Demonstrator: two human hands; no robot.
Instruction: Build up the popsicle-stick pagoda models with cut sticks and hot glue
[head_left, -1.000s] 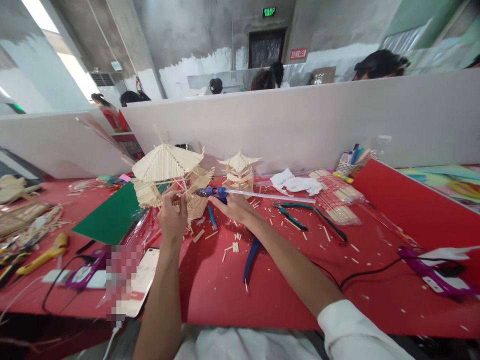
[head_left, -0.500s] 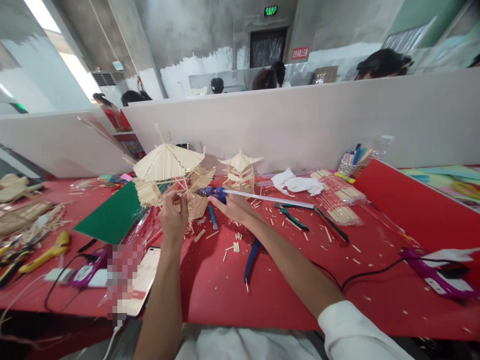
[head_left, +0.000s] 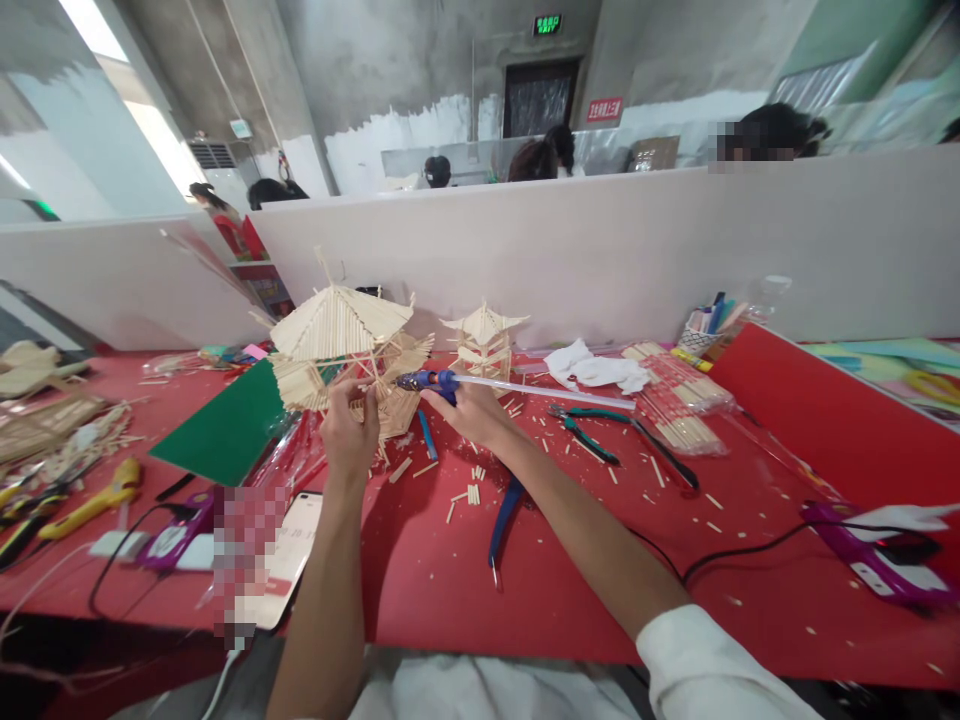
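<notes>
Right grip (head_left: 474, 412) partly hides glue gun (head_left: 431, 381); phone (head_left: 296, 540) partly blurred by pixelation.

My bench (head_left: 431, 590) is red, and my sleeve (head_left: 694, 640) is white. My glue gun (head_left: 446, 382) is blue, its glue stick (head_left: 540, 391) a milky white. The larger pavilion (head_left: 337, 325) is pale straw, fine stripes of sticks running down its roof; the smaller pavilion (head_left: 484, 325) matches that straw tone. I see one board (head_left: 221, 425) in deep green, another panel (head_left: 832, 420) in bright red. The cloth (head_left: 596, 368) is white, the stick packs (head_left: 690, 430) cream with red patches. To my left, a tool (head_left: 97, 508) is yellow and a power strip (head_left: 169, 545) purple and white. The exit sign (head_left: 547, 25) glows green.
</notes>
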